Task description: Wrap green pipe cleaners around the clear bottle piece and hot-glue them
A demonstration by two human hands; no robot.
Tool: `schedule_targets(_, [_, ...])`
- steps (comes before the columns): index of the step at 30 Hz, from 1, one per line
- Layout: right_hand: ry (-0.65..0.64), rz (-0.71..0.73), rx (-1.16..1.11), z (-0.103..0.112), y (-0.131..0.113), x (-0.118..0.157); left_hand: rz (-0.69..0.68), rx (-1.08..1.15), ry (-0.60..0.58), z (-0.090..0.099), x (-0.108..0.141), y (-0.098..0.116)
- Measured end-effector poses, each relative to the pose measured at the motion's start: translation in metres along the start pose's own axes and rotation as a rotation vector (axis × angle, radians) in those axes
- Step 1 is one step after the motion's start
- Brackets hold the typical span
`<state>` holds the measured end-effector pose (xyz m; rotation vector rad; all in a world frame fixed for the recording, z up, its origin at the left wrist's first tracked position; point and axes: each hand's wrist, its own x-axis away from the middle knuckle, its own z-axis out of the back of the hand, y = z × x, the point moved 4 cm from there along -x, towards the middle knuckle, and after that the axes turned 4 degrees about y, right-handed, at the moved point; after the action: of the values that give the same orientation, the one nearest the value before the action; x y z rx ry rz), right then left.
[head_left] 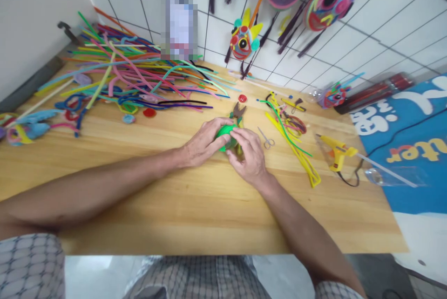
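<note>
Over the middle of the table, my left hand (204, 143) and my right hand (249, 154) close together on a green rounded craft piece (225, 137). The left fingers wrap its near left side, and the right thumb and fingers press it from the right. Part of the piece is covered by the fingers, so its full shape is hidden. Just behind it lie pliers (239, 110) with rusty jaws and greenish-yellow handles, partly hidden by the hands. Small scissors (268, 142) rest to the right of my right hand, and a red disc (242, 98) sits beyond the pliers.
Many coloured pipe cleaners (139, 71) are heaped at back left. Yellow pipe cleaners (296, 154) lie right of the scissors. A yellow glue gun (337, 150) with a cord is farther right, near a dark red cylinder (380, 91). Colourful fish-like ornaments (244, 43) hang on the tiled wall.
</note>
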<state>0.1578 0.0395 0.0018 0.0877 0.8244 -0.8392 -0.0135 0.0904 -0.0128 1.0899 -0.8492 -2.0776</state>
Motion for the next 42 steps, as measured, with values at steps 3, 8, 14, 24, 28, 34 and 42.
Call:
schedule_targets(3, [0.024,0.019,-0.021,0.002,0.002,-0.002,-0.016,0.009,0.009,0.0,0.0,0.0])
schedule_targets(8, [0.034,0.04,-0.038,0.002,0.005,-0.003,-0.028,-0.072,-0.052,0.001,-0.002,0.0])
schedule_targets(14, [0.01,0.038,-0.015,0.0,0.005,-0.002,-0.039,-0.064,-0.077,-0.001,-0.005,0.0])
schedule_targets(24, [0.017,0.034,0.021,0.0,0.004,-0.002,-0.1,-0.059,-0.029,-0.003,-0.004,-0.004])
schedule_targets(28, [0.015,0.072,0.086,0.002,0.002,-0.003,-0.109,-0.063,-0.025,-0.005,-0.004,-0.005])
schedule_targets(34, [-0.039,-0.007,0.084,0.007,0.002,-0.007,-0.106,-0.084,-0.035,-0.005,-0.004,-0.003])
schedule_targets(42, [0.255,-0.567,0.118,0.099,0.047,0.055,-0.101,-0.084,-0.037,-0.004,-0.005,-0.003])
